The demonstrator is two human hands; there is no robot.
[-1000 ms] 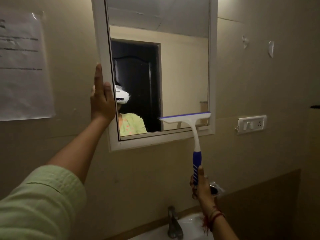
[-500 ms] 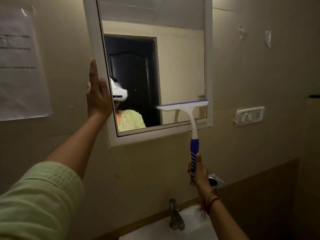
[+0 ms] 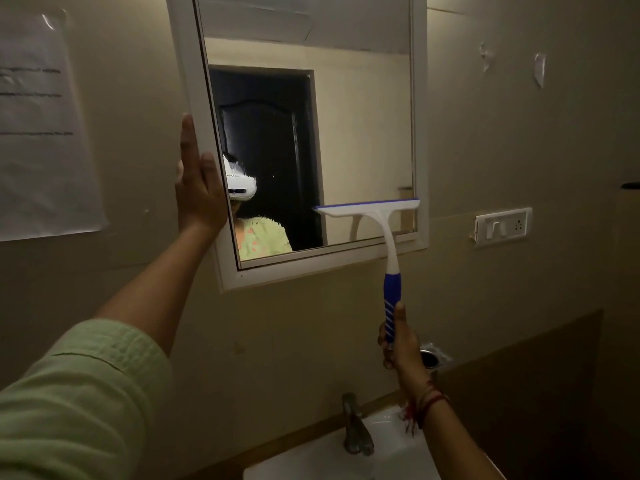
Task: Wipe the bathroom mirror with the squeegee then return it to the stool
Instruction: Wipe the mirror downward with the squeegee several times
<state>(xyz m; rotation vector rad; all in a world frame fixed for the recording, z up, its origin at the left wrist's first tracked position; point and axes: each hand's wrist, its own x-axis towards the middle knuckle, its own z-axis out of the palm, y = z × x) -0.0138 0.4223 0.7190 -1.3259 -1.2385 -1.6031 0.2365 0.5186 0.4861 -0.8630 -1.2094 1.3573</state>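
Here the left hand [image 3: 199, 188] lies flat-fingered, bracing the mirror [image 3: 346, 133] frame, while the right hand [image 3: 398, 344] grips the squeegee [image 3: 377, 216], wiping low.

Two hands are in view, the left hand [image 3: 199, 192] laid flat on the frame of the one mirror [image 3: 363, 116] and the right hand [image 3: 398, 344] closed round the handle of the one squeegee [image 3: 377, 216]. Below sit one tap [image 3: 355, 427] and one white basin [image 3: 311, 459], and on the wall hang one sheet of paper [image 3: 41, 133], one switch plate [image 3: 504, 223] and two small pale scraps [image 3: 539, 73] (what they are is unclear)
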